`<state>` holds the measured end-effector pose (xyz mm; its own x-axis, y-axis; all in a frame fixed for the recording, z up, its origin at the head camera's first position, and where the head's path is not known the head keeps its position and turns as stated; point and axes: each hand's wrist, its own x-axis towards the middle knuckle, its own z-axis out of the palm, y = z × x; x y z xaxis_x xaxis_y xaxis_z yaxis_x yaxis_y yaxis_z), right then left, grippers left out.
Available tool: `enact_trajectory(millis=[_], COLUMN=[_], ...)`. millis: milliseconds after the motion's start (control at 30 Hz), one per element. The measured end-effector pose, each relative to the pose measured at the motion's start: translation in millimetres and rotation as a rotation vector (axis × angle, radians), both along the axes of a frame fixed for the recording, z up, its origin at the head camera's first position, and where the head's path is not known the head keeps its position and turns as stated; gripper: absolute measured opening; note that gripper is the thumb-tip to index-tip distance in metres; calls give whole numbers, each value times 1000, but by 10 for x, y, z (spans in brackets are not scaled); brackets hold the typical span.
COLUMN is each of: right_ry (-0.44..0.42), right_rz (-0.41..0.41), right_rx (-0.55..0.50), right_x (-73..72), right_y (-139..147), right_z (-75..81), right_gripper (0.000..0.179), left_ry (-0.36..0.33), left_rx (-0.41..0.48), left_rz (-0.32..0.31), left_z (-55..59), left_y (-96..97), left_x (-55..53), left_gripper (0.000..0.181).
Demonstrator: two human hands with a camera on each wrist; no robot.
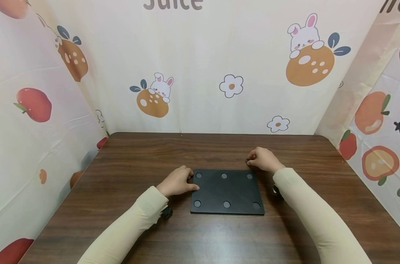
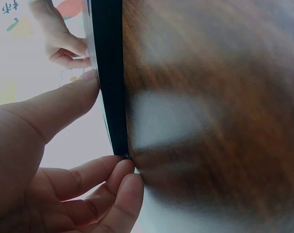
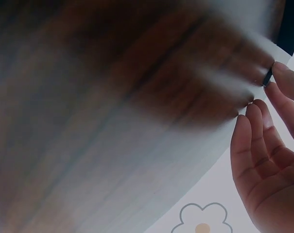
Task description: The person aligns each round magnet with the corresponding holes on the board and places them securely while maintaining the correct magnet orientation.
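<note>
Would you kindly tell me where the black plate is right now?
In the head view, the black plate lies flat mid-table, the left hand on its left edge, the right hand beside its far right corner.

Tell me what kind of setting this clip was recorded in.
Probably a makeshift recording booth: a dark wooden table enclosed by cartoon fruit-and-rabbit printed fabric walls, with one flat black rectangular board with round holes between the hands.

You can read "Juice" on the backdrop cloth point(image 1: 200, 55) at the top centre (its upper edge cropped).

Count: 1 black plate point(image 1: 227, 191) with 6 round holes, 1 small dark disc point(image 3: 267, 77), 2 hands, 1 counter point(image 1: 137, 154).
</note>
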<state>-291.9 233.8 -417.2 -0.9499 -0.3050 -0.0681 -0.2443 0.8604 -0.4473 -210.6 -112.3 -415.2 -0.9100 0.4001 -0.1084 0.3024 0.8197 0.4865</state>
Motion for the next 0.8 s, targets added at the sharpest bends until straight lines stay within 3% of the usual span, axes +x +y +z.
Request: enact_trajectory(millis=[800], right_ry=[58], right_rz=[24], right_rx=[54], right_x=[42], right_y=[36], right_z=[6], right_gripper=[15], left_ry=[3], left_rx=[-7], left_rz=[1], left_z=[8], left_y=[2], left_x=[2], left_gripper=[56])
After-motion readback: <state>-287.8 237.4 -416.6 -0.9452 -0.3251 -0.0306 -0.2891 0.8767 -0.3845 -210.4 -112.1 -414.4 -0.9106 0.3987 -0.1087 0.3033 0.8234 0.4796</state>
